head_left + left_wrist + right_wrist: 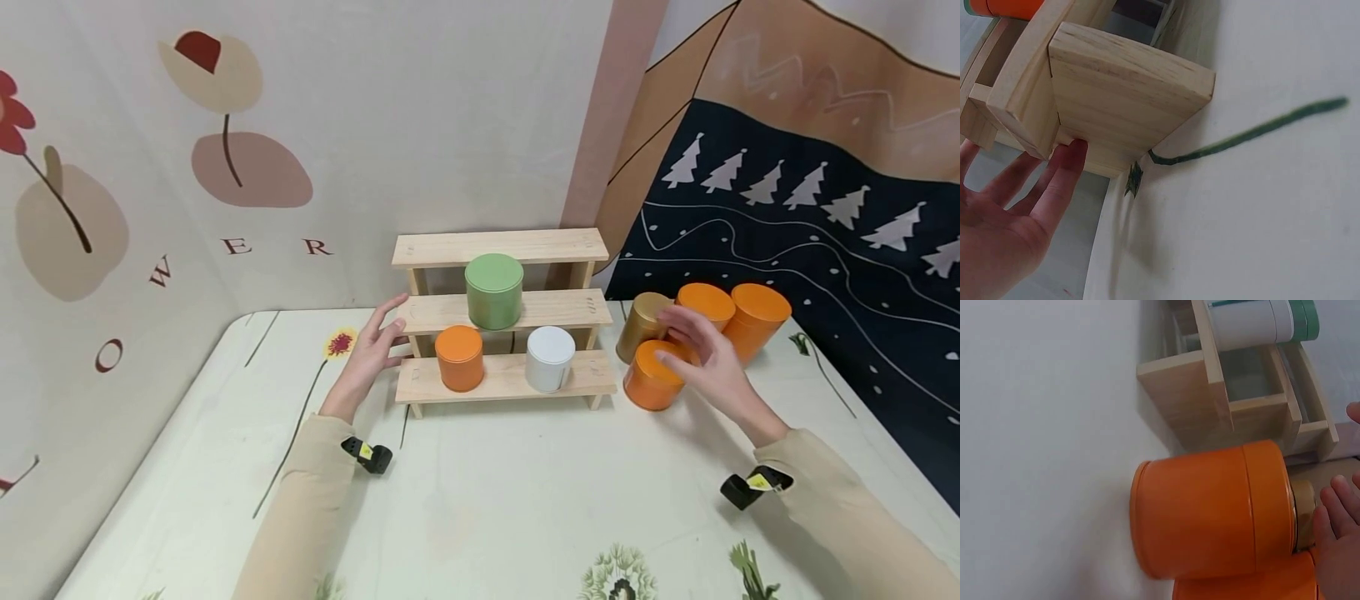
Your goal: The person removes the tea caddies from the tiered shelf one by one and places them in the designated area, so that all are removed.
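Observation:
My left hand [369, 358] is at the left end of a three-step wooden shelf [566, 307], fingers spread. In the left wrist view its fingertips rest against the shelf's wooden side [1116, 106]. A green tin [494, 293] stands on the middle step; an orange tin [460, 360] and a white tin [550, 360] stand on the lowest. Over a group of tins right of the shelf, my right hand [712, 371] reaches with loosely bent fingers, holding nothing. Nearest to it are a short orange tin [649, 382] and a gold tin [640, 327]; whether it touches them, I cannot tell.
Two more orange tins [761, 317] stand behind my right hand, by a dark cloth [862, 275] with tree prints. The table [480, 483] has a pale floral cover. A printed curtain [420, 117] hangs behind the shelf.

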{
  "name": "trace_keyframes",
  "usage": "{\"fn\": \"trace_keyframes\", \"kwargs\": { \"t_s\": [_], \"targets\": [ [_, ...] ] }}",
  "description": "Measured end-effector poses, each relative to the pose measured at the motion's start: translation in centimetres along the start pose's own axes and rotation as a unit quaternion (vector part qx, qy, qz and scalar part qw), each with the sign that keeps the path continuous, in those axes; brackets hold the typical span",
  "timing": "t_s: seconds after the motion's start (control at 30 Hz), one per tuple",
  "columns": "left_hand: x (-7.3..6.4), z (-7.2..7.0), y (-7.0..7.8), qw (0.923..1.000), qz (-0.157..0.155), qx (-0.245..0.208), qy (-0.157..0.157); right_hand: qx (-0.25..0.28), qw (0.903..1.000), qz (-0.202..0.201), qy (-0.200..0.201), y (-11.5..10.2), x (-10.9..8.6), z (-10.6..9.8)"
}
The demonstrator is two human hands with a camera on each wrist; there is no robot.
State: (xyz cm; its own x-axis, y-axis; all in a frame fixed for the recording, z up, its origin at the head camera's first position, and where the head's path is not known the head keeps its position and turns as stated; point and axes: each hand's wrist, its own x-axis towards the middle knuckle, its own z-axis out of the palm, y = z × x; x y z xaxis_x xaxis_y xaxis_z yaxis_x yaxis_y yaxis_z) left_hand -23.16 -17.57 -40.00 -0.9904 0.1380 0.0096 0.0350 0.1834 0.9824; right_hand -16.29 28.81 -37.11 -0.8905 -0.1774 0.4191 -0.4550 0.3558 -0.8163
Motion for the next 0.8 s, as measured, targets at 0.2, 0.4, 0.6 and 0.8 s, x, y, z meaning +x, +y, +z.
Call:
{"fn": "trace_keyframes", "kwargs": {
  "t_s": [0.2,0.4,0.6,0.8],
  "targets": [
    [0.0,0.0,-0.1,1.0,0.003,-0.002,0.001,0.026,0.9994,-0.013,-0.016,-0.8,1.2,1.2],
    [-0.1,0.1,0.1,1.0,-0.003,-0.002,0.001,0.053,0.9981,-0.02,-0.025,-1.1,2.2,2.1],
    [0.0,0.1,0.0,1.0,-0.004,-0.003,0.001,0.066,0.9972,-0.015,-0.03,-1.7,3.0,2.7],
    [0.0,0.0,0.0,1.0,0.002,0.0,0.0,0.079,0.9963,-0.014,-0.03,-2.4,4.1,3.3]
  ]
}}
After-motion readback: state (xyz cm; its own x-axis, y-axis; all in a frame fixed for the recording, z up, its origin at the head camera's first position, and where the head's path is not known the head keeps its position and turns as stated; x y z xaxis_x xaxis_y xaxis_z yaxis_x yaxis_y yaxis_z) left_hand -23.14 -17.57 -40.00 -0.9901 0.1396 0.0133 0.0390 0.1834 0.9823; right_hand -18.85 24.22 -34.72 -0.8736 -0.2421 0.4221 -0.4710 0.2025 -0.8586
